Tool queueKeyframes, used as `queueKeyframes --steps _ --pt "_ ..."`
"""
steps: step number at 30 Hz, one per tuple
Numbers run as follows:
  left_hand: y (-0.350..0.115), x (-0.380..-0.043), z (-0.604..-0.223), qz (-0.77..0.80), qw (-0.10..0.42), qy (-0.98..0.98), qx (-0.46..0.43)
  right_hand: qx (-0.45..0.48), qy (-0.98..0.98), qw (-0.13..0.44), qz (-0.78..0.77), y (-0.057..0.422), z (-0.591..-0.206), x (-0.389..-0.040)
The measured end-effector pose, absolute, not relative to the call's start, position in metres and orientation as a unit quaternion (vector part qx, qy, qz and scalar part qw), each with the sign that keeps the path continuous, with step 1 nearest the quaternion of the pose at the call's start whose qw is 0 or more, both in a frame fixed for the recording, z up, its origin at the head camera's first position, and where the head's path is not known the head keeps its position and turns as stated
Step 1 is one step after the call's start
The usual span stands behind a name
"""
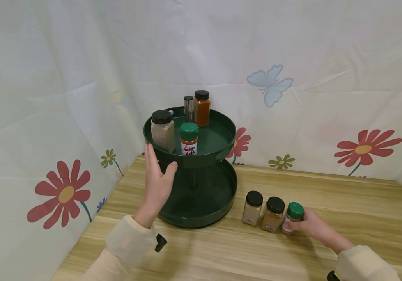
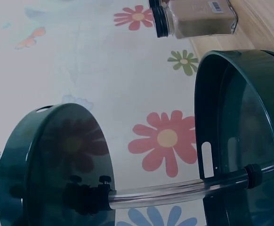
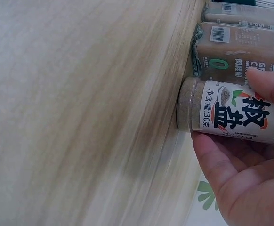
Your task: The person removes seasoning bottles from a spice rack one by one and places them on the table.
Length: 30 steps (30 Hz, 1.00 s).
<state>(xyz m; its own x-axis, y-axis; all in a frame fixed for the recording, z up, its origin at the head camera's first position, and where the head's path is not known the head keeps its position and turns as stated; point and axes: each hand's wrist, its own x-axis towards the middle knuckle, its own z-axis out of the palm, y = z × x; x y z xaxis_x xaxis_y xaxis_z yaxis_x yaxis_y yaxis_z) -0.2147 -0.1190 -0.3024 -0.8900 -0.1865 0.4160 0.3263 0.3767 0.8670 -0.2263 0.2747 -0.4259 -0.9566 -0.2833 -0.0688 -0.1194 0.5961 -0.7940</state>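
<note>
My right hand (image 1: 312, 225) grips a small spice bottle with a green cap (image 1: 295, 210), thumb on one side and fingers on the other. In the right wrist view the bottle's white label (image 3: 240, 113) shows, with brownish powder at its base. Beside it stand two black-capped spice jars, a tan one (image 1: 272, 218) and a paler one (image 1: 251, 212). My left hand (image 1: 158, 183) is at the left front of a dark green two-tier turntable rack (image 1: 201, 160), fingers straight and pointing up, thumb spread, close to the upper tray's rim.
On the upper tray stand a large black-capped jar (image 1: 163, 134), a green-capped red-powder bottle (image 1: 189, 140), a slim black-topped container (image 1: 188, 109) and an orange-red spice jar (image 1: 202, 111). The lower tray (image 1: 195, 222) sits on the wooden table (image 1: 222, 253). A flowered curtain (image 1: 313, 117) hangs behind.
</note>
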Motion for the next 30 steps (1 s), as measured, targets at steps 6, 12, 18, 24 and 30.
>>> queueKeyframes --steps 6,12,18,24,30 --pt "-0.117 -0.212 -0.304 -0.555 0.229 -0.798 -0.049 -0.113 0.89 0.092 -0.432 0.275 -0.426 -0.226" --pt "-0.113 -0.208 -0.304 -0.557 0.231 -0.796 -0.056 -0.107 0.887 0.102 -0.437 0.276 -0.428 -0.227" --pt "-0.11 -0.203 -0.304 -0.558 0.229 -0.795 -0.063 -0.105 0.888 0.103 -0.435 0.276 -0.429 -0.228" --pt "-0.108 -0.2 -0.305 -0.555 0.228 -0.797 -0.071 -0.107 0.887 0.101 -0.437 0.276 -0.428 -0.227" --pt "-0.106 -0.197 -0.307 -0.553 0.228 -0.798 -0.077 -0.105 0.888 0.101 -0.436 0.276 -0.429 -0.227"
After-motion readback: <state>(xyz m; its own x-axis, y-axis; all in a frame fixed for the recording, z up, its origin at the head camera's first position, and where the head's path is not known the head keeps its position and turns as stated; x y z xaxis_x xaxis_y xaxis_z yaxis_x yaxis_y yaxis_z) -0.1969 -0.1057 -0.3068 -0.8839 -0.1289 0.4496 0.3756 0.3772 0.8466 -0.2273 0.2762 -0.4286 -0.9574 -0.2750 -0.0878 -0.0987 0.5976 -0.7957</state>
